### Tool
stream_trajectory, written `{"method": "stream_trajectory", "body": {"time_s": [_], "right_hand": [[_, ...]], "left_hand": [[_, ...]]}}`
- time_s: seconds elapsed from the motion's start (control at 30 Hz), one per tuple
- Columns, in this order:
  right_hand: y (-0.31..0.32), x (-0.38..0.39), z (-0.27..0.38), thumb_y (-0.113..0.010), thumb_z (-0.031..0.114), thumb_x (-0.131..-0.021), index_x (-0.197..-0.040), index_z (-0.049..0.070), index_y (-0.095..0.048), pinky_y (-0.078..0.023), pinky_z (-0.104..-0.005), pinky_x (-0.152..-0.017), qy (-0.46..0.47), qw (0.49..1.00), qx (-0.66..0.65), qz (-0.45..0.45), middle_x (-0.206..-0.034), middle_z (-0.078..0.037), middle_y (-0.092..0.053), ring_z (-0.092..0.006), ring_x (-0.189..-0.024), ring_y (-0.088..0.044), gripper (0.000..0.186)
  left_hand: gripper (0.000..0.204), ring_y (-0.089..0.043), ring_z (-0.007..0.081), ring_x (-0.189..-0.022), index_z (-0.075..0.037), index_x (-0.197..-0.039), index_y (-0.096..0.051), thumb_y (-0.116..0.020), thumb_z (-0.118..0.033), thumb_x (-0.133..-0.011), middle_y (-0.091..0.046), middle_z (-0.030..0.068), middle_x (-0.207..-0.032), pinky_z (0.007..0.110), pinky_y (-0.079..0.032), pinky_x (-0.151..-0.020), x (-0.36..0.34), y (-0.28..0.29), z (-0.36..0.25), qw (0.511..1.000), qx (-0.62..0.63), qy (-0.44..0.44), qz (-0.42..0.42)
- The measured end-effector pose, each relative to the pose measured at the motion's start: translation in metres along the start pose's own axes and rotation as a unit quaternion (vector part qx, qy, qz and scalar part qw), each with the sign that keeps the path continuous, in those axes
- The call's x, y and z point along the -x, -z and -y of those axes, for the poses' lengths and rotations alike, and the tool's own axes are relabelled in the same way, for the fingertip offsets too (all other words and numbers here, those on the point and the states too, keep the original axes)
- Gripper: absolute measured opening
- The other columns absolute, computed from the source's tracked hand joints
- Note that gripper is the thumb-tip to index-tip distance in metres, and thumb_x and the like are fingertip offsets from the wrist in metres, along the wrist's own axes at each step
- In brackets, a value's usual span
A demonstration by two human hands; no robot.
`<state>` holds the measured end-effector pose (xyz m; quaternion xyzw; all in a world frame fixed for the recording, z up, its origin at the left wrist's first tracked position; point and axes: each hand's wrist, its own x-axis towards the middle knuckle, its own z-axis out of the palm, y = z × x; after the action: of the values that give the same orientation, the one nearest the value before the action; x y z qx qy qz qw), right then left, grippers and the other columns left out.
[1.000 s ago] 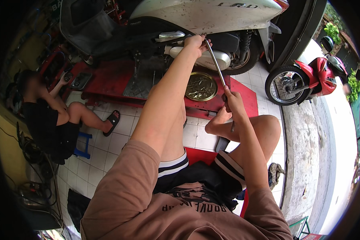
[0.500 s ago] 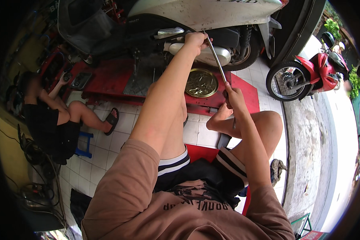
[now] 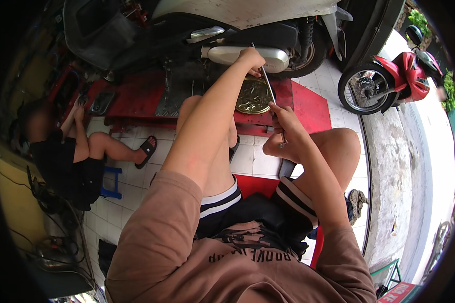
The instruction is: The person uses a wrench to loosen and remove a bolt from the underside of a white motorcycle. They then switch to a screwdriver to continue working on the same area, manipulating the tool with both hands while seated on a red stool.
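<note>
My left hand [image 3: 252, 62] grips the upper part of a long metal rod [image 3: 269, 87] in front of the scooter's silver engine cover [image 3: 275, 59]. Lower on the rod, my right hand [image 3: 284, 119] is closed round it, with the bottom end showing below the fingers. The rod's top tip is near the dark housing above the cover; whether it touches is unclear. Behind the hands, a round golden tray [image 3: 246, 103] holds several small metal items on the red lift platform [image 3: 309, 111]. The white side panel [image 3: 242, 12] of the scooter is at the top.
A person [image 3: 55, 151] sits on a blue stool [image 3: 111, 182] at left, both hands on a small object. A metal tray [image 3: 102, 101] lies on the platform. Cables [image 3: 50, 212] hang at lower left. A red motorbike [image 3: 409, 83] stands at right beside a concrete strip [image 3: 392, 166].
Both hands and the rod have moved down from the white panel's lower edge, the rod slightly leftward. The co-worker's hands have come together. The view has shifted slightly.
</note>
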<state>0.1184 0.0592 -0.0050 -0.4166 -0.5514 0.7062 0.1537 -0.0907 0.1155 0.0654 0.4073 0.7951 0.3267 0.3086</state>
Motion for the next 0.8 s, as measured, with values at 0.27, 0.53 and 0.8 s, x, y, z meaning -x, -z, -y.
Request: {"method": "stream_trajectory", "body": {"time_s": [0.27,0.53,0.8], "right_hand": [[-0.018,0.019,0.005,-0.057,0.035,-0.090,-0.068,0.007,-0.044,-0.032,-0.0286,-0.043,0.005,1.000,0.010,-0.017,-0.058,0.001,-0.039,-0.0109,-0.048,-0.037,0.038],[-0.013,-0.009,-0.005,-0.057,0.034,-0.090,-0.072,0.005,-0.050,-0.038,-0.0286,-0.049,0.022,0.999,0.049,-0.003,-0.060,-0.002,-0.047,-0.0125,-0.052,-0.044,0.034],[-0.015,0.003,0.008,-0.060,0.031,-0.086,-0.088,0.000,-0.060,-0.044,-0.0286,-0.050,0.057,0.996,0.016,0.070,-0.069,-0.006,-0.058,-0.0140,-0.054,-0.055,0.031]], "left_hand": [[0.025,-0.068,0.0243,-0.061,0.011,-0.082,-0.063,-0.066,-0.013,-0.079,-0.066,0.0197,-0.071,0.032,-0.056,-0.057,0.001,-0.018,0.012,0.983,-0.160,-0.078,-0.053],[0.031,-0.068,0.0281,-0.069,0.009,-0.086,-0.064,-0.071,-0.018,-0.074,-0.066,0.0197,-0.071,0.034,-0.054,-0.071,-0.035,-0.036,0.026,0.950,-0.209,-0.151,-0.177],[0.039,-0.068,0.0200,-0.066,0.008,-0.116,-0.057,-0.063,-0.004,-0.080,-0.067,0.0158,-0.087,0.029,-0.057,-0.057,-0.049,-0.019,0.030,0.990,-0.006,-0.073,-0.125]]}}
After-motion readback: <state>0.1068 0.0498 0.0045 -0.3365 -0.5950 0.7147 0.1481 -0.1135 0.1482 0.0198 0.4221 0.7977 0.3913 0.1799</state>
